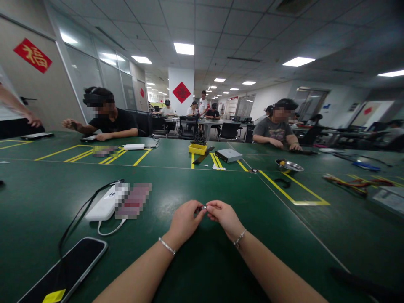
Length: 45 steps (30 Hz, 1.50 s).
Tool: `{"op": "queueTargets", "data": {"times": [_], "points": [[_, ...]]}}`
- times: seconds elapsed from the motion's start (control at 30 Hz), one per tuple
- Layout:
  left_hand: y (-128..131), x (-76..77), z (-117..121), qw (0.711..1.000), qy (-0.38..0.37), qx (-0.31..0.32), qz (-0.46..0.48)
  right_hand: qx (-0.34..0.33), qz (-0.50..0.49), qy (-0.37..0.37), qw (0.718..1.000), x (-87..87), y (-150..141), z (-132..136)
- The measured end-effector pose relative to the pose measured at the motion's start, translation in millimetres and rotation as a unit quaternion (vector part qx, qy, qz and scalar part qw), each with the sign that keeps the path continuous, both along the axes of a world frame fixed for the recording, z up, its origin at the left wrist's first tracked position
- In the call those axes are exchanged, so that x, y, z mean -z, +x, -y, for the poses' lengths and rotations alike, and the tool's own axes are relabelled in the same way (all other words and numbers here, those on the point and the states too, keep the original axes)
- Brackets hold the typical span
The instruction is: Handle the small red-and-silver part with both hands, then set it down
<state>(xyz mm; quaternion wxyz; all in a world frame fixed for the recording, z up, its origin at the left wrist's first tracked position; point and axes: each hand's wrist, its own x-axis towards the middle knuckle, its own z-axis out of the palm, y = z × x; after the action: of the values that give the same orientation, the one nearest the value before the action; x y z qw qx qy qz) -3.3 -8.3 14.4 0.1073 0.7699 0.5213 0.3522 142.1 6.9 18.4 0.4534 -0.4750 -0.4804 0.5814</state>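
My left hand (187, 219) and my right hand (223, 214) meet above the green table (148, 269), fingertips almost touching. Pinched between them is a small shiny object (204, 207), with a dark reddish bit showing by the left fingers. It is too small to tell its kind. Thumb and index finger of each hand are closed on it, and the fingers cover most of it. A bracelet circles each wrist.
Left of my hands lie a white power bank (109, 203) with cables and a phone (67, 269). Farther off are a yellow bin (197, 149), a grey metal box (229, 155), a metal bowl (292, 166) and bundled wires (347, 184). Two people sit across the table.
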Motion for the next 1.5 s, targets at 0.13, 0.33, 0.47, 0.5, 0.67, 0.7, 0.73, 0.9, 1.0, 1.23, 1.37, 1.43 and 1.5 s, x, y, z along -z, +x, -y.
{"op": "queueTargets", "data": {"times": [0.13, 0.33, 0.47, 0.5, 0.67, 0.7, 0.73, 0.9, 1.0, 1.23, 1.37, 1.43, 1.5], "points": [[2, -1.7, 3, 0.999, 0.018, 0.003, -0.039, 0.000, -0.037, -0.013, 0.999, 0.8, -3, 3], [3, 0.4, 4, 0.995, 0.038, -0.041, -0.077, 0.021, -0.048, -0.011, 0.999, 3.8, -11, 6], [2, 1.3, 2, 0.994, 0.037, -0.056, -0.091, 0.016, -0.054, -0.020, 0.998, 4.3, -12, 6], [1, 1.2, 2, 0.993, 0.037, -0.057, -0.092, 0.013, -0.055, -0.021, 0.998, 3.8, -12, 7], [1, -0.9, 3, 0.994, 0.029, -0.062, -0.087, -0.003, -0.054, -0.026, 0.998, -0.9, -11, 9], [2, -1.3, 3, 0.994, 0.024, -0.063, -0.083, -0.004, -0.054, -0.027, 0.998, -1.4, -11, 9], [2, -1.7, 4, 0.995, 0.020, -0.061, -0.078, -0.002, -0.054, -0.028, 0.998, -1.6, -11, 10], [3, -1.6, 3, 0.998, 0.006, -0.015, -0.059, 0.012, 0.008, 0.000, 1.000, -2.7, -5, 3], [-3, 0.4, -1, 0.999, 0.006, -0.008, -0.036, 0.057, 0.075, 0.036, 0.995, -8.4, 16, -11], [-22, 14.1, -19, 0.997, -0.043, -0.053, -0.038, 0.291, 0.375, 0.056, 0.878, -18.1, 139, -46], [-25, 20.5, -24, 0.995, -0.070, -0.059, -0.044, 0.343, 0.511, -0.024, 0.788, -1.5, 205, -44], [-25, 20.8, -24, 0.994, -0.079, -0.056, -0.051, 0.346, 0.539, -0.064, 0.765, 8.3, 224, -41], [-24, 19.9, -23, 0.993, -0.085, -0.053, -0.060, 0.344, 0.547, -0.083, 0.759, 15.1, 234, -40]]}}
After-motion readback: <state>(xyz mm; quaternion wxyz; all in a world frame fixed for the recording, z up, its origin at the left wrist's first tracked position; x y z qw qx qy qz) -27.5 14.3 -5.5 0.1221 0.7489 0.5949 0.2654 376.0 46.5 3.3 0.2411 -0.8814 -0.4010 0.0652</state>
